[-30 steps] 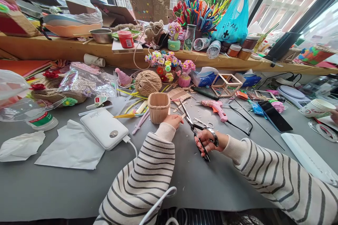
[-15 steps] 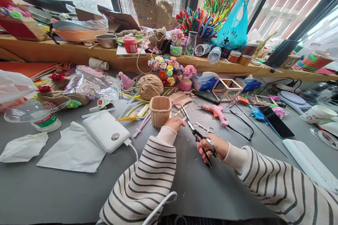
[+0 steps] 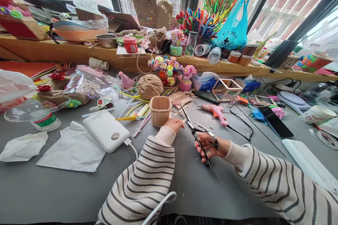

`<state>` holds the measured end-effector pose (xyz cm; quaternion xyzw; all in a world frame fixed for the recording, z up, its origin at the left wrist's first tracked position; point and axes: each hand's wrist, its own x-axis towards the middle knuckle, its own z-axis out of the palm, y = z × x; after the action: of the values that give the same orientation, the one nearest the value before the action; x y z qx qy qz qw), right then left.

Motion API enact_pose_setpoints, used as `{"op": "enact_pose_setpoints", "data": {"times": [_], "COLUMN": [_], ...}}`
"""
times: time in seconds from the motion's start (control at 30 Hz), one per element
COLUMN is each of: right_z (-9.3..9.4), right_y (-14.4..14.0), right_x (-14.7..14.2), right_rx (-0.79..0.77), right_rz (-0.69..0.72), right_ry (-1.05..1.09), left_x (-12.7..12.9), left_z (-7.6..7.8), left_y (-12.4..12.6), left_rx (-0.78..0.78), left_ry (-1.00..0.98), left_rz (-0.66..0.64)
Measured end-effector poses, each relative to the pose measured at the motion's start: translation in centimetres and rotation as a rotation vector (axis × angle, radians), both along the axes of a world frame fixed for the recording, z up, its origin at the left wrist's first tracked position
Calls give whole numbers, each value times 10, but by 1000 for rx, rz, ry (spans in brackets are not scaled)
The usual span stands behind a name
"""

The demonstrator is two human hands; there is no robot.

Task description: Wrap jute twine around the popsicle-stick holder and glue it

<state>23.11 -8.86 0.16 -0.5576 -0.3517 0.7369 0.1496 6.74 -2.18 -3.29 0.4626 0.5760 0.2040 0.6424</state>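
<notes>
My right hand (image 3: 208,146) is closed through the handles of a large pair of scissors (image 3: 194,130), whose blades stand apart and point up and left. Just left of the blades, my left hand (image 3: 172,125) pinches a short, pale wooden craft stick (image 3: 184,121), its end sticking out toward the scissors. Right behind my left hand stands a small wooden stick cup (image 3: 160,110) with a twine rim. A second, small pair of scissors (image 3: 207,127) lies beyond my right hand, partly hidden by it. Small pale offcuts are scattered on the table near the blades.
A pink glue gun (image 3: 218,112) with a black cord lies to the right, near a phone (image 3: 277,122). To the left are a white power bank (image 3: 107,132) with its cable and paper sheets (image 3: 72,149). Behind sit a twine ball (image 3: 150,87) and a stick frame (image 3: 227,89).
The scissor blades have opened wider as the fingers of my right hand spread. My left hand has shifted very slightly, still pinching the stick.
</notes>
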Motion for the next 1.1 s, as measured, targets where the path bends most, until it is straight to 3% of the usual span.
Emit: {"op": "enact_pose_setpoints", "data": {"times": [0.23, 0.37, 0.6, 0.77, 0.93, 1.1], "right_z": [-15, -14, -14, -17, -17, -20], "right_y": [-3, -7, -5, -7, -12, -18], "right_x": [-3, -4, -7, -4, 6, 8], "right_rx": [76, 138, 271, 333, 420, 518], "right_rz": [-28, -34, -82, -60, -63, -26], "right_ry": [-52, -84, -177, -162, -183, -336], "left_x": [-9, -10, -2, -5, -13, -13], "left_z": [-5, -5, 7, 15, 9, -3], "left_y": [3, 3, -4, -14, -21, -18], "left_rx": [28, 21, 23, 70, 105, 182], "left_ry": [-87, -124, -177, -209, -224, -239], "left_rz": [-60, -60, -48, 29, 84, 133]}}
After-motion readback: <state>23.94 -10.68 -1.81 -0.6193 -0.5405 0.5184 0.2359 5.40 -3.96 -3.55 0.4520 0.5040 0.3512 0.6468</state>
